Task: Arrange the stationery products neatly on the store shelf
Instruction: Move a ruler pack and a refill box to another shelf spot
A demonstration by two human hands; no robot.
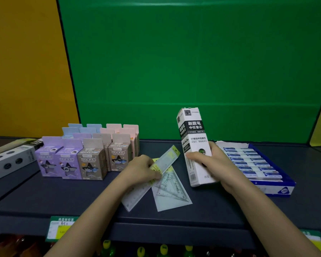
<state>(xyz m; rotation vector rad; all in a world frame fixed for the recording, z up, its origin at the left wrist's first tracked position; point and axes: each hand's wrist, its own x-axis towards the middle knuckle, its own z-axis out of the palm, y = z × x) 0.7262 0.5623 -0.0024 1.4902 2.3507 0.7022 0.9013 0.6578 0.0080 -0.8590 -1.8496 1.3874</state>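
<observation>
Matt dark grey metal shelf [63, 193]; on it, a clear glossy plastic ruler sleeve [152, 178], a smooth white cardboard refill box [195, 145] and pastel cardboard sharpener boxes [85, 156].

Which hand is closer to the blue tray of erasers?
Right. The right hand, holding the tall white refill box, is beside the blue cardboard eraser tray; the left hand rests farther away on the rulers.

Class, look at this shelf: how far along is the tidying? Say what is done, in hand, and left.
Done: the sharpener boxes stand in rows; the eraser tray sits at right. In hand: the right hand holds the refill box upright, the left hand grips a ruler. Left: the set square lies askew, and the long boxes at far left lie flat.
</observation>
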